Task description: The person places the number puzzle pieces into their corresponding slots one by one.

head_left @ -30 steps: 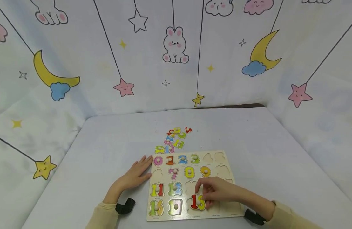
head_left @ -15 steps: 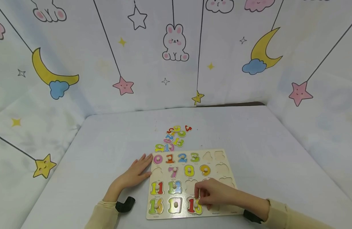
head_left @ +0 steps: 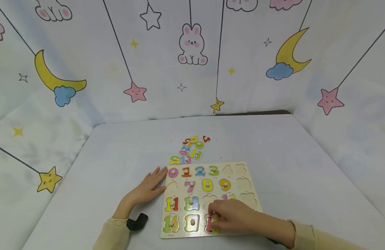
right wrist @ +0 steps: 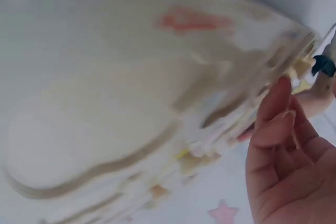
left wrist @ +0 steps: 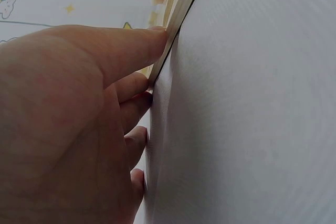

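Observation:
A wooden number puzzle board (head_left: 182, 212) lies on the white table. My left hand (head_left: 145, 189) rests flat along its left edge with fingers extended; the left wrist view has the thumb and fingertips right at the board's edge (left wrist: 184, 9). Over the bottom row, my right hand (head_left: 233, 215) holds the number 18 piece (head_left: 208, 225), thumb and fingers curled together at it and covering its right part. This piece sits at its recess beside the 17 piece (head_left: 191, 223). In the right wrist view the curled fingers (right wrist: 270, 132) show near the board, which is blurred.
Several loose number pieces (head_left: 195, 153) lie in a cluster behind the board's back left edge, a red 4 (head_left: 206, 139) a little apart. Patterned fabric walls (head_left: 161, 69) enclose the table at the back and sides. A black strap piece (head_left: 137, 222) juts from the left wrist.
The 18 piece has shifted left and down into line with its recess, with my right hand following over it. My left hand stays at the board's edge.

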`<state>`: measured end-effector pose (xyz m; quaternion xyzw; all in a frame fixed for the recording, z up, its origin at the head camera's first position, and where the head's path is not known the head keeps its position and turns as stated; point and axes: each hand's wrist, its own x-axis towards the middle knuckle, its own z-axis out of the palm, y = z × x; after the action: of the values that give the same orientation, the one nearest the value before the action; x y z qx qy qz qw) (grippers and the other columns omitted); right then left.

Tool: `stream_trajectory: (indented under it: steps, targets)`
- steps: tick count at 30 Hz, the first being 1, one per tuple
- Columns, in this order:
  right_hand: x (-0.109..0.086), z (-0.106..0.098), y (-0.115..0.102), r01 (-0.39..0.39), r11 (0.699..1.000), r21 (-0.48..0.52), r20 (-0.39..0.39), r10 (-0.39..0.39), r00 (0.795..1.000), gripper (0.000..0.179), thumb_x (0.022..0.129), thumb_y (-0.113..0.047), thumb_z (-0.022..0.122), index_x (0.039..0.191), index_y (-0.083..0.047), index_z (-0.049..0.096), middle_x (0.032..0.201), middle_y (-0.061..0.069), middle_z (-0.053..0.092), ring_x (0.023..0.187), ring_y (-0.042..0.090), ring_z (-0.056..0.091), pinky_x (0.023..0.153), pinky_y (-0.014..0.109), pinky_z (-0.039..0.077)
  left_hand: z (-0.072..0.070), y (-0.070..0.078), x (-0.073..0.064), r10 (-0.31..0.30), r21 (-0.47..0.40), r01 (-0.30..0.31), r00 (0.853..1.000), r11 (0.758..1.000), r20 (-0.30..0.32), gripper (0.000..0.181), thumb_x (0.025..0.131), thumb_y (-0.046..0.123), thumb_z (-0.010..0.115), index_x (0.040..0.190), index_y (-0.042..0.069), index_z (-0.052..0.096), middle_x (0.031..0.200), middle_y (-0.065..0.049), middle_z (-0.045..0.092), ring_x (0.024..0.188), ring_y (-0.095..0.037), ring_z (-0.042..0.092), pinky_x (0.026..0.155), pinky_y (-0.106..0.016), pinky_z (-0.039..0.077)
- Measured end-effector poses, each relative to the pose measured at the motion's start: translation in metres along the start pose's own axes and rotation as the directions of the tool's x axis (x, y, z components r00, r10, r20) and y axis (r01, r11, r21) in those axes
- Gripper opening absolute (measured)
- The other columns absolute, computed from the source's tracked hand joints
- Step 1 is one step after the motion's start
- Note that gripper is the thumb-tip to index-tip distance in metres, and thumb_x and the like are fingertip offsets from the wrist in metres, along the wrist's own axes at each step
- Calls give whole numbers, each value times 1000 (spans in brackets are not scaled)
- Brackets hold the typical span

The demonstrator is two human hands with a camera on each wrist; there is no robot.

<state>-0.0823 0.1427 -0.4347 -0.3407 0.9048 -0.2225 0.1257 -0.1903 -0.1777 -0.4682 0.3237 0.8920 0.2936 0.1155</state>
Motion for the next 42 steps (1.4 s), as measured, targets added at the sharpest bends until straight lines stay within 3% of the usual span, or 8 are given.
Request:
stream_trajectory:
  steps: [4,9,14,21,25,29,37,42]
  targets:
    - [1,0,-11,70,970,-234,4,-71,997,39,73,-52,74,92,-24,56,77,-18,36,55,-1,35,47,17,31,0,-1,0,0,5,0,1000,1000,-4,63,96,22,54,145,-4,25,150,-19,22,138,-38,8,107,-57,5]
    - [3,1,-13,103,949,-299,4,-107,994,34,73,-37,79,92,-23,56,80,-15,39,62,0,40,51,16,34,0,-1,0,2,5,-2,1000,1000,-4,62,95,22,54,145,-4,26,150,-19,23,138,-38,9,106,-57,5]
    - [5,1,-9,103,965,-242,-23,-111,993,24,77,-28,78,91,-23,58,82,-15,43,63,0,41,53,12,35,0,-1,1,2,12,-2,1000,1000,-3,62,95,21,55,145,-4,26,149,-19,23,138,-38,9,106,-58,6]
    - [10,3,-8,60,994,-87,9,-59,998,21,79,-22,77,90,-23,60,82,-16,43,64,0,41,57,12,38,-1,1,1,22,11,-21,999,1000,-25,62,94,19,56,144,-5,27,148,-21,24,137,-40,11,106,-58,7]
    - [9,3,-6,64,998,17,5,-64,998,21,79,-16,76,91,-22,60,82,-16,45,66,-1,43,59,12,40,1,-1,0,49,18,-48,998,999,-44,62,93,19,57,143,-7,29,147,-23,26,135,-43,13,104,-61,9]
    - [7,1,-4,92,992,85,0,-93,996,24,79,-8,74,92,-22,60,84,-16,45,69,-2,44,60,12,41,1,-2,1,30,11,-30,999,999,-31,62,94,20,56,143,-6,28,148,-22,25,136,-41,12,105,-59,7]
    - [6,-16,4,90,993,70,44,-93,995,20,84,-4,68,91,-21,61,81,-18,49,71,0,46,64,15,42,2,-3,1,6,10,-6,1000,1000,-13,63,95,22,55,145,-3,27,149,-19,24,138,-38,10,107,-57,6]
    - [4,-27,8,147,989,24,148,-149,978,13,86,-9,67,87,-22,68,78,-23,57,70,-3,49,68,16,44,1,-3,1,3,13,-3,1000,1000,-10,63,95,22,55,145,-3,27,149,-19,24,138,-38,10,107,-57,6]
